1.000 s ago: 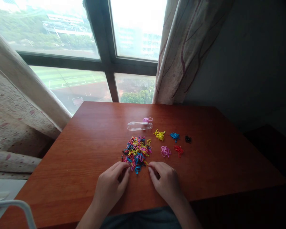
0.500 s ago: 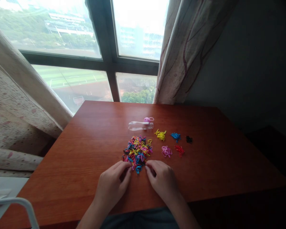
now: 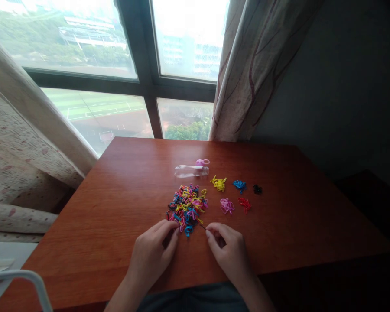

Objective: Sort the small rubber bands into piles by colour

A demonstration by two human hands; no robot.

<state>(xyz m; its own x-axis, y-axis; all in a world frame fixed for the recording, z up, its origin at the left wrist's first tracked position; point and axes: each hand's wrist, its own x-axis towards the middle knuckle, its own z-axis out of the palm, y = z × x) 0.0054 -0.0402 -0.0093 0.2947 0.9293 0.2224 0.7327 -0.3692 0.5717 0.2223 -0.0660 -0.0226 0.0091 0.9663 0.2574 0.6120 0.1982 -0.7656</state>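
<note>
A mixed pile of small coloured rubber bands (image 3: 188,203) lies on the table before me. My right hand (image 3: 229,245) is just right of the pile's near edge, thumb and forefinger pinching a black rubber band (image 3: 203,226) that sticks out to the left. My left hand (image 3: 156,245) rests at the pile's near left edge with thumb and forefinger together. Whatever may be between those fingertips is hidden; a pink band lies right beside them.
Right of the pile lie sorted heaps: yellow bands (image 3: 219,183), blue bands (image 3: 239,186), black bands (image 3: 257,189), pink bands (image 3: 226,206) and red bands (image 3: 245,205). A clear bottle (image 3: 191,171) lies behind the pile, near a pink cap with a loop (image 3: 201,162). The wooden table (image 3: 117,208) meets a window.
My right hand has drawn back a little to the right from the pile, and a black rubber band now shows in its fingertips. My left hand has stayed in place.
</note>
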